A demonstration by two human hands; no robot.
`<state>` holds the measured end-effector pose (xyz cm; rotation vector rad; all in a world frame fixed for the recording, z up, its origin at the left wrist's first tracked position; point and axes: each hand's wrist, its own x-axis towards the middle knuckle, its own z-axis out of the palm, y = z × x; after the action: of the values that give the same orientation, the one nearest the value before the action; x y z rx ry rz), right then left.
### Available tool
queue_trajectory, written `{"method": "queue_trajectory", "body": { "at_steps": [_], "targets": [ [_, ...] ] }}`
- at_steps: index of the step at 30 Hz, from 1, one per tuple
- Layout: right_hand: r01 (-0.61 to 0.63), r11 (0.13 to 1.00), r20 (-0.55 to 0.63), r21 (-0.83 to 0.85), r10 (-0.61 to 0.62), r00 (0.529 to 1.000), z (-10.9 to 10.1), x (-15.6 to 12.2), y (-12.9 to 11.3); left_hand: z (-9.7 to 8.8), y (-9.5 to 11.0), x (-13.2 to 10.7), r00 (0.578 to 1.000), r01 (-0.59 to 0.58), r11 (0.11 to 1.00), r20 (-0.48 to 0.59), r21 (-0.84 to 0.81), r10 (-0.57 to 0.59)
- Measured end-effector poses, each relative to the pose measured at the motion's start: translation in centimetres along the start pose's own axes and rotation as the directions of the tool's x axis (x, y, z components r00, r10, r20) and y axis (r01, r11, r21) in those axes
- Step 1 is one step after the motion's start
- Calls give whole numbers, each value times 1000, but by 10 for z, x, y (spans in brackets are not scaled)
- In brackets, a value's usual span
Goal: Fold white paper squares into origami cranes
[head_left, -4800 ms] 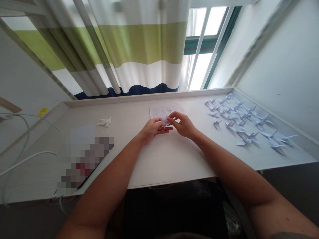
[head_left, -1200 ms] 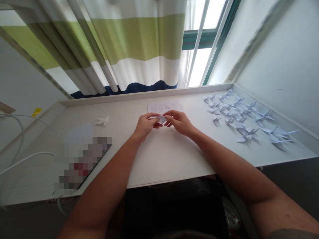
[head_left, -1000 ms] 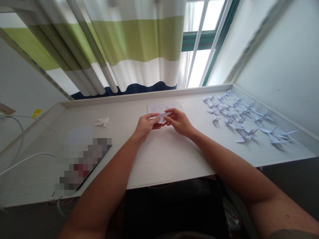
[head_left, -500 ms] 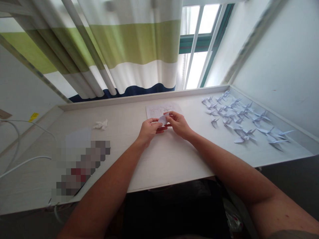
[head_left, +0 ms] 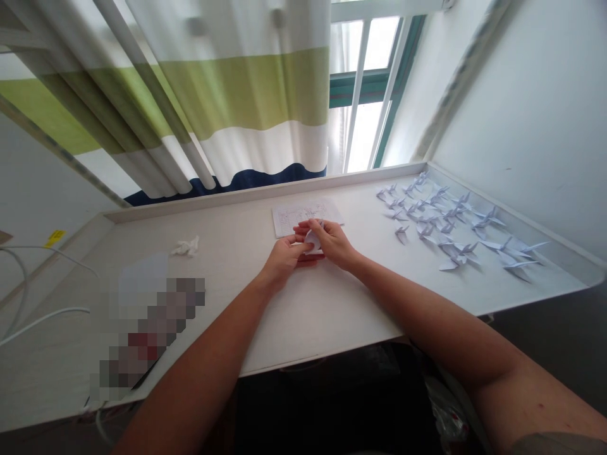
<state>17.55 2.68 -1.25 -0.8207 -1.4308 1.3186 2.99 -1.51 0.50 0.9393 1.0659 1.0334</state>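
From where I stand, the right hand (head_left: 332, 240) has just come further over the small folded paper (head_left: 313, 237), covering more of it than a moment ago; I'd judge a crease is being pressed. The left hand (head_left: 283, 256) has its thumb across the near side. Both grips are clamped on the paper, between their fingertips, over the counter (head_left: 322, 316).

Bare tabletop (head_left: 232, 259) leaves passage between the left hand (head_left: 283, 258) and a crumpled white scrap (head_left: 187, 246); beyond the right hand (head_left: 336, 245), a narrower gap ends at clustered paper birds (head_left: 456, 260). A raised rim (head_left: 256, 193) bars the back.
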Motion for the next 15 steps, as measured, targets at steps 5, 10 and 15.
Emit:
{"method": "queue_trajectory", "body": {
  "at_steps": [5,10,15],
  "targets": [
    [-129,987,-38,98,133,990,0,0,-6,-2,6,-3,989,35,999,145,-33,-30],
    [-165,977,-28,135,170,985,1,-1,-12,-4,5,-2,986,52,995,163,-81,-38],
    [-126,985,-5,117,128,992,1,-2,-14,-1,7,-2,991,73,989,118,-130,-58]
  ]
}}
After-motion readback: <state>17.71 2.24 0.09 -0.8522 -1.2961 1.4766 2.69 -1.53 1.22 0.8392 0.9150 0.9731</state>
